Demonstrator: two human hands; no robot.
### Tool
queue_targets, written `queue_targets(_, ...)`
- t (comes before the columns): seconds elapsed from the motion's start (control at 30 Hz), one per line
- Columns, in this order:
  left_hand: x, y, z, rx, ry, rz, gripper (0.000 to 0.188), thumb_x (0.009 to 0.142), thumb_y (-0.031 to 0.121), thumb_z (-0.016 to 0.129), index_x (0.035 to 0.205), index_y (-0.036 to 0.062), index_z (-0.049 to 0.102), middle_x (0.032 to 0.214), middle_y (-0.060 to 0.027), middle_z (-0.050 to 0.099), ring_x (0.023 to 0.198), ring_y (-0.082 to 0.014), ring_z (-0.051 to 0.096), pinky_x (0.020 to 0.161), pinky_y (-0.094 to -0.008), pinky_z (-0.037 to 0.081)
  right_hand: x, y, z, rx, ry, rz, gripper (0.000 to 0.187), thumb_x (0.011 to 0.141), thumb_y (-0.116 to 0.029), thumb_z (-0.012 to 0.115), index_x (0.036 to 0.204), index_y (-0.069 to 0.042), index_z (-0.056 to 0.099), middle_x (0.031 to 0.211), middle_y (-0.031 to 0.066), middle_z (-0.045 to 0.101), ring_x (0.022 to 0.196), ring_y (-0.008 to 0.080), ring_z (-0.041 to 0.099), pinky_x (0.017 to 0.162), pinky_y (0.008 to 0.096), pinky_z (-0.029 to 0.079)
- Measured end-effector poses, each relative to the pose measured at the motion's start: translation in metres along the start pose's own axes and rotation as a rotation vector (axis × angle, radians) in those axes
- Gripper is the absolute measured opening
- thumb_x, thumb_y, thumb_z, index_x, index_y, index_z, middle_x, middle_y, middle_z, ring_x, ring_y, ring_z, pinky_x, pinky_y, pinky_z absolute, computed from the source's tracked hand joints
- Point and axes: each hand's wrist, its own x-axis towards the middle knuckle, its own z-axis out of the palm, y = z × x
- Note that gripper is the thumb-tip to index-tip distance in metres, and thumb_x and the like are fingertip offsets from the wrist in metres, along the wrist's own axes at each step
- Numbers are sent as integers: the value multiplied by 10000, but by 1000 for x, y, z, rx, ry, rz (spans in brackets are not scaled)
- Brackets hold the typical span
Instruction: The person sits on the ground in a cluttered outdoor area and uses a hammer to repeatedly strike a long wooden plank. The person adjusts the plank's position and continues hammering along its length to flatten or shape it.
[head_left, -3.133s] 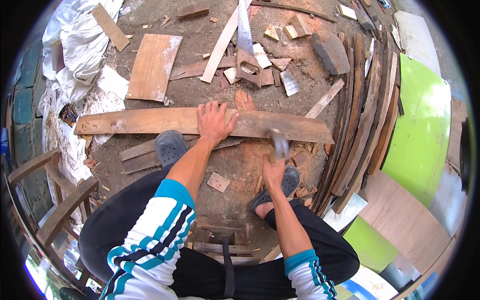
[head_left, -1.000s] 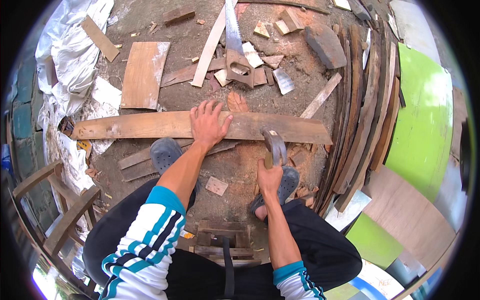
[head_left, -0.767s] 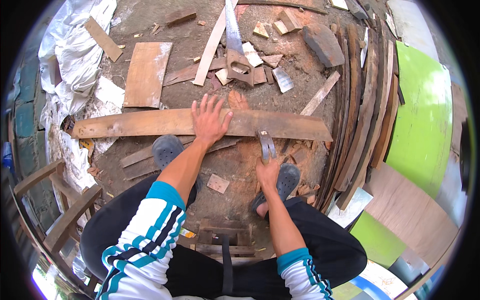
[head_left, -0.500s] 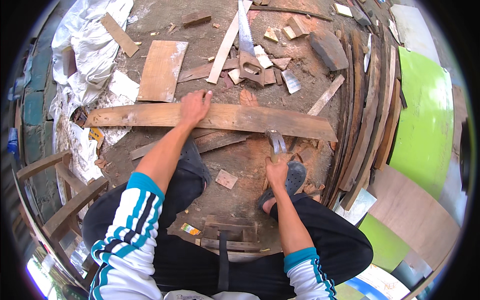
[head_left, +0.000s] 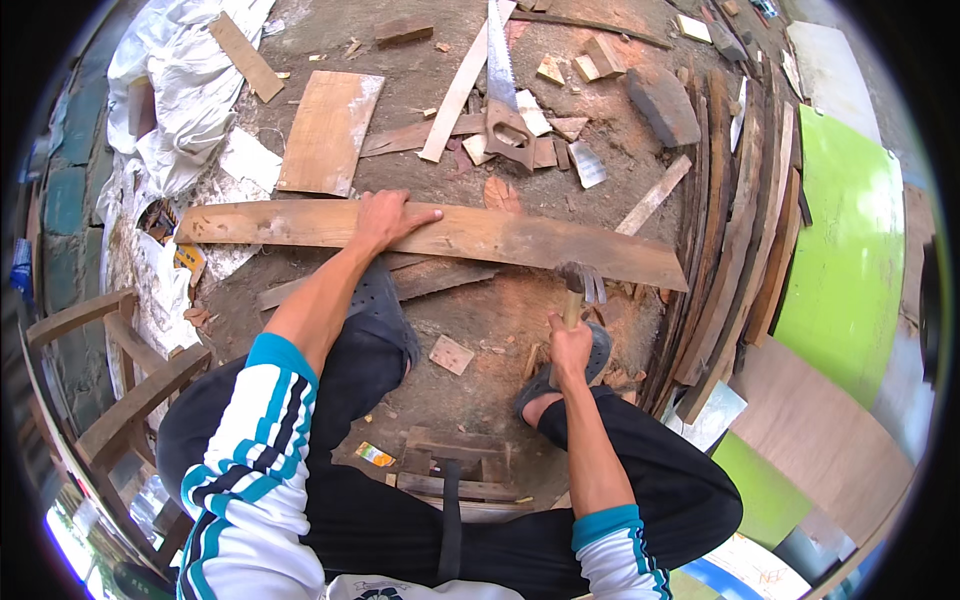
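A long brown wooden plank (head_left: 470,232) lies crosswise in front of my feet. My left hand (head_left: 384,220) grips it near the middle, fingers over the far edge and thumb stretched along its face. In my right hand (head_left: 570,346) is a claw hammer (head_left: 574,308), held by its wooden handle. The hammer's metal head is at the plank's near edge, right of centre; whether it touches the wood I cannot tell. Other wood pieces (head_left: 440,279) stick out from under the plank on the near side.
A handsaw (head_left: 508,130) lies beyond the plank among offcuts. A wide board (head_left: 330,132) is at the far left, near white sheeting (head_left: 180,90). To the right are stacked timber strips (head_left: 735,230), a dark stone block (head_left: 662,106) and a green panel (head_left: 840,230). A wooden frame (head_left: 130,370) stands left.
My right hand and the hammer have shifted slightly right and down. My left hand's thumb now reaches out to the right along the plank. The whole view has moved a little.
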Motion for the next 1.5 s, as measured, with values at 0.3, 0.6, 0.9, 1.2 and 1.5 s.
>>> queue_targets(0.3, 7, 72, 35, -70, 225, 305, 647, 794, 574, 743, 1118, 21, 656, 1187, -166, 624, 1101, -335, 574, 949, -466, 449, -5, -2, -14, 140, -36, 53, 401, 893, -353, 691, 766, 18, 607, 595, 117, 585, 539, 234, 598, 557, 411, 454)
queue_targets(0.6, -12, 41, 47, 119, 91, 285, 972, 806, 742, 611, 1522, 132, 365, 1565, -224, 317, 1454, -384, 291, 1176, -547, 223, -27, -62, -16, 580, -462, 271, 339, 954, -328, 671, 802, -105, 465, 566, -1, 465, 413, 131, 455, 381, 309, 371)
queue_targets(0.9, -34, 43, 67, 127, -40, 2, 1109, 812, 855, 458, 1622, 216, 50, 1650, -256, -44, 1518, -453, -86, 1144, -697, -22, 12, -62, -12, 996, -465, 316, 309, 934, -338, 671, 863, -108, 479, 583, -9, 441, 413, 116, 428, 380, 299, 364)
queue_targets(1.2, -25, 39, 57, 80, -213, 11, 1141, 814, 834, 499, 1619, 192, 8, 1638, -280, -97, 1499, -489, -132, 1119, -723, -33, -3, -71, 8, 755, -573, 427, 280, 919, -278, 676, 865, -108, 460, 558, -6, 422, 401, 110, 419, 358, 292, 337)
queue_targets(1.5, -24, 49, 61, 86, -182, -6, 1154, 798, 824, 537, 1620, 208, 12, 1644, -261, -102, 1500, -482, -140, 1113, -732, -41, -23, -78, 36, 699, -655, 459, 260, 922, -248, 664, 876, -94, 459, 534, -3, 424, 373, 127, 415, 350, 305, 362)
